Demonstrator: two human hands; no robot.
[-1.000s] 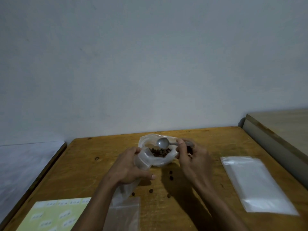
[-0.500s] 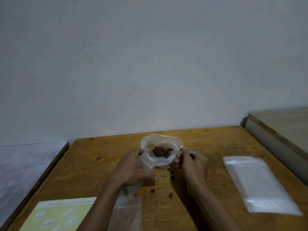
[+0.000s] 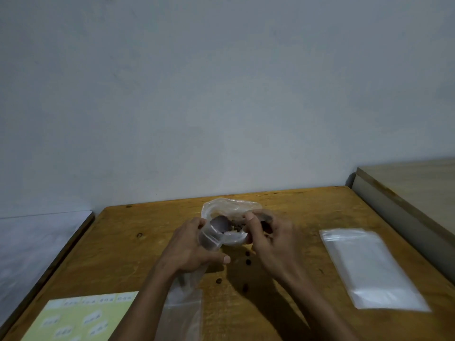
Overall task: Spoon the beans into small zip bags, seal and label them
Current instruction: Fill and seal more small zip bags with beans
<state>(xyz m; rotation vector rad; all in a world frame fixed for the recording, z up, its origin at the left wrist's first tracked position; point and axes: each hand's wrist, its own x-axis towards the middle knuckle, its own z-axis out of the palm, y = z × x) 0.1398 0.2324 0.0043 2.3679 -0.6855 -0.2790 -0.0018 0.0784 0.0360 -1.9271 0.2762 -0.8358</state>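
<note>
While our left hand (image 3: 189,244) curls around the neck of a small clear zip bag (image 3: 209,238), holding its mouth open and raised off the tabletop (image 3: 295,207), our right hand (image 3: 273,239) pinches the handle of a metal spoon (image 3: 220,223) whose bowl sits at the mouth of that bag. The spoon is blurred, so we cannot tell whether it carries anything. Dark brown beans (image 3: 237,227) lie just behind the spoon bowl, inside a larger crumpled clear plastic bag (image 3: 229,205) that rests on the wood at the far side of both hands. The lower part of the small zip bag hangs down below our left wrist, toward the near edge of the view. A few loose beans (image 3: 248,262) are scattered on the bare wood between our forearms, some just below the right hand and some nearer to us. To the right, well apart from the hands, a flat stack of empty clear zip bags (image 3: 369,269) lies on the tabletop. At the near left corner sits a pale yellow sheet of small white labels (image 3: 81,316), with writing too blurred to read. Beyond the tabletop rises a plain grey wall (image 3: 221,94); a lighter wooden surface (image 3: 418,183) adjoins it on the right, and a pale grey surface (image 3: 37,242) lies beside it on the left.
</note>
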